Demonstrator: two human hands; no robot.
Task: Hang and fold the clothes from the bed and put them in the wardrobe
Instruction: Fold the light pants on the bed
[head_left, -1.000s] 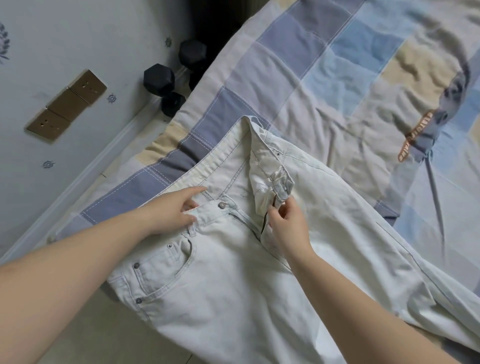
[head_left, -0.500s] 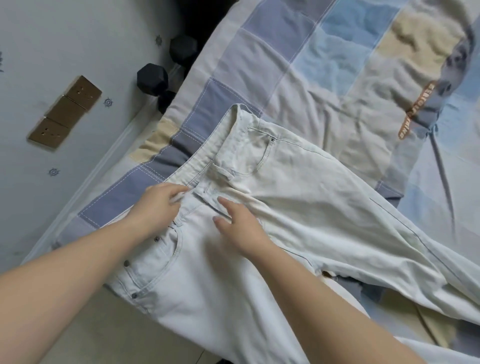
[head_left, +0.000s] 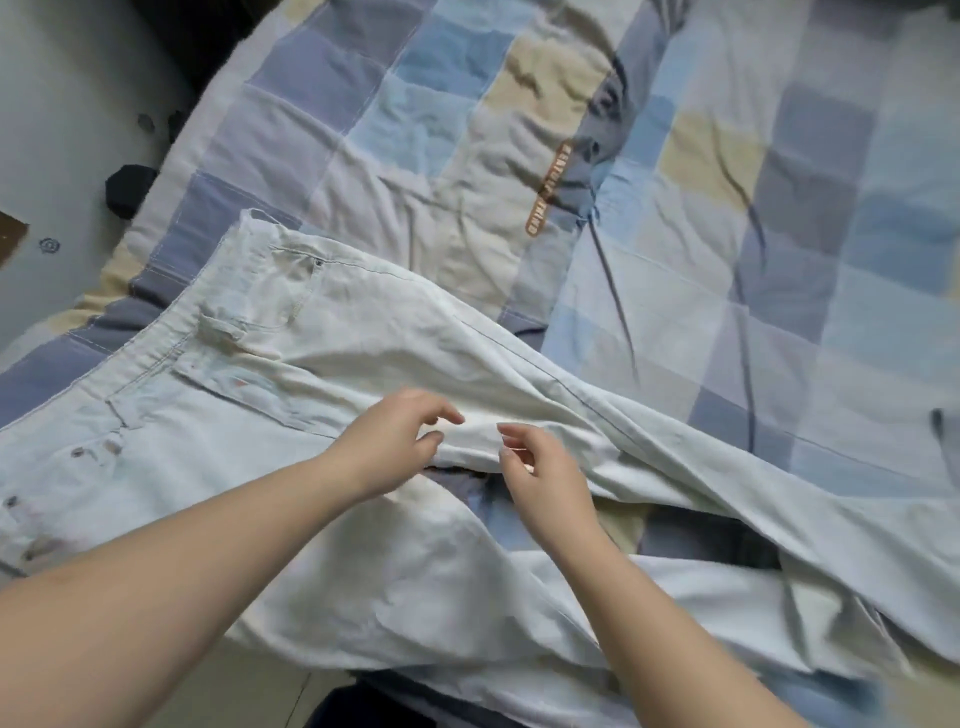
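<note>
Pale, almost white jeans (head_left: 363, 343) lie spread flat across the patchwork bedspread (head_left: 779, 260), waistband at the left, legs running to the right. My left hand (head_left: 400, 441) hovers over the crotch seam with thumb and fingers loosely curled, gripping no fabric that I can see. My right hand (head_left: 540, 462) is close beside it, a few centimetres to the right, fingers also loosely curled over the seam where the two legs part. A gap between the legs shows the bedspread below my hands.
A grey-blue garment with brown lettering (head_left: 550, 192) lies flat further up the bed. A dark dumbbell (head_left: 127, 187) sits on the floor by the bed's left edge, next to the wall (head_left: 62, 104). The bed's near edge and floor (head_left: 234, 696) are at the bottom.
Both hands have left the waistband and fly and moved right to the crotch seam. The fly flap held up a second ago now lies flat. The view shifted right along the jeans.
</note>
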